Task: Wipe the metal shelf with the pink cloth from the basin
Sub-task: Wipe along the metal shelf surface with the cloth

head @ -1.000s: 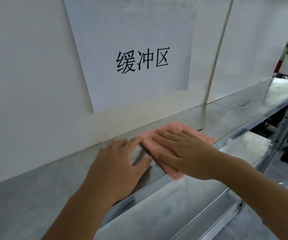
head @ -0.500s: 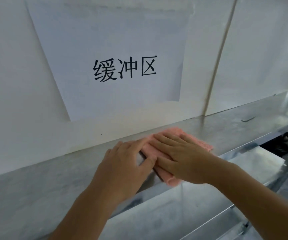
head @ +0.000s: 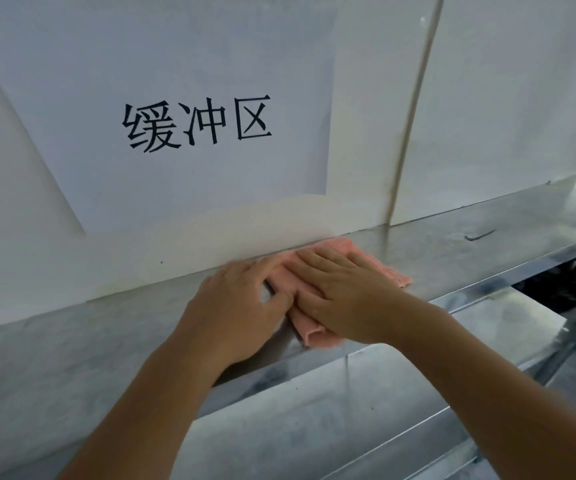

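The folded pink terry cloth (head: pixel 397 271) lies on the grey metal shelf (head: pixel 72 358), against the white wall. The right hand (head: pixel 345 299) presses flat on it, grip spread; the left hand (head: pixel 234 313) lies beside, fingertips seemingly touching its edge, grip apart

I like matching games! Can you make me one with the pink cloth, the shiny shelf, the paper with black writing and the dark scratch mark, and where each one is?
Things:
1. folded pink cloth
2. grey metal shelf
3. white paper sign with black characters
4. dark scratch mark

Places:
A. stuck flat on the white wall
B. on the shelf top, right of the cloth
C. pressed under both hands
D. running along the foot of the wall

Pairs: 1-C, 2-D, 3-A, 4-B. The left hand and right hand both lie flat on the cloth.
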Tool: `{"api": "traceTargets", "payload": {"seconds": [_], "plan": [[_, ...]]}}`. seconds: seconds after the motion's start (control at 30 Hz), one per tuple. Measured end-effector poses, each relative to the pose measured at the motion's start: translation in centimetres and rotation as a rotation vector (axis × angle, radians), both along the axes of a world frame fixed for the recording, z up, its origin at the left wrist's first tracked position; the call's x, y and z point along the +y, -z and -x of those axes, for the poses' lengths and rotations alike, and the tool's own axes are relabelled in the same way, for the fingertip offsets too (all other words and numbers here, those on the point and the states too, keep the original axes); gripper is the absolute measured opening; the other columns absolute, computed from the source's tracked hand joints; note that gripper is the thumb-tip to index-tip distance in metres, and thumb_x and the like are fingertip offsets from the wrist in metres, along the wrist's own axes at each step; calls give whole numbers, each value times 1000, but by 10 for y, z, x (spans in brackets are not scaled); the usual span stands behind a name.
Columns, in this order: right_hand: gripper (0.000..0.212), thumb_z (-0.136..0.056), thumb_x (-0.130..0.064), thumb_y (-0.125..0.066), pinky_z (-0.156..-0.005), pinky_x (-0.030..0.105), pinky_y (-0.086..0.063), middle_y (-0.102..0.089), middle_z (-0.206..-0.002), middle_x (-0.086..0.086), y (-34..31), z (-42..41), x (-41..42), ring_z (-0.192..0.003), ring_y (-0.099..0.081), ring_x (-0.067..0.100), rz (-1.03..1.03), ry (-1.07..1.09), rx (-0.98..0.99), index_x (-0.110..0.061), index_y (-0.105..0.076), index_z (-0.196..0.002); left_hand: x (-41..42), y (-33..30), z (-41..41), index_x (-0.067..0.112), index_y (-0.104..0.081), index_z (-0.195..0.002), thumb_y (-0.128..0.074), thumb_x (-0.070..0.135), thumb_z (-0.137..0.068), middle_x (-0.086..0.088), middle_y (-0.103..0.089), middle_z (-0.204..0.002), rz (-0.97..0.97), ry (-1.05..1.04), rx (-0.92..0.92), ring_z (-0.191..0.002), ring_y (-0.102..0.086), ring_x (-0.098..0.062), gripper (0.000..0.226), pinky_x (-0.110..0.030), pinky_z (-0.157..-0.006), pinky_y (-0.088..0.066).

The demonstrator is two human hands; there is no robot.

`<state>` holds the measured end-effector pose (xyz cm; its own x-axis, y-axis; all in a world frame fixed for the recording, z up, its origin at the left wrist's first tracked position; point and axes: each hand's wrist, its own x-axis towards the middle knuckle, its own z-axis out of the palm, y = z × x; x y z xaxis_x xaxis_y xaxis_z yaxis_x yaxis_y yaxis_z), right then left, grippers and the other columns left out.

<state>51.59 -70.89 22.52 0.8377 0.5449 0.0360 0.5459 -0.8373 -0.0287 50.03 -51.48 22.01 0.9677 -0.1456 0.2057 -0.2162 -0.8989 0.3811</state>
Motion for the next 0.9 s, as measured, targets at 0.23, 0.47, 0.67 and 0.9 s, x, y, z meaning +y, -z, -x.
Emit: {"api": "traceTargets", "payload": {"seconds": [0.23, 0.47, 0.67, 0.9], "plan": [[61, -107, -60, -20, -133, 47, -11, -24, -174, -17, 14, 10, -18, -164, -15, 10, -123, 46, 1, -41, -23, -165, -13, 1, -4, 47, -40, -151, -45, 60, -95, 9, -49, -154, 16, -57, 16, -138, -44, -18, 57, -46, -115, -37], [69, -108, -52, -9, -130, 69, 0, 9, -181, 5, 9, -9, -6, -167, 10, 34, 0, 60, 134, -24, -3, -171, -20, 6, 1, 49, -44, -147, -45, 60, -97, 11, -55, -149, 53, -151, -21, -132, -50, -17, 51, -47, -109, -43], [71, -107, -56, -8, -131, 66, 3, 4, -181, 1, 15, -2, -7, -168, 8, 31, -70, 132, 137, -27, 1, -170, -28, 9, 9, 44, -47, -147, -45, 58, -99, 11, -55, -149, 2, -161, -72, -135, -49, -18, 50, -48, -111, -41], [70, -107, -57, -5, -132, 65, 3, 4, -181, 1, 20, 2, -26, -168, 8, 30, -53, 141, 99, -28, -2, -171, -40, 9, 14, 45, -45, -148, -42, 62, -99, 7, -57, -148, -34, -190, -62, -134, -49, -23, 53, -50, -109, -40]]}}
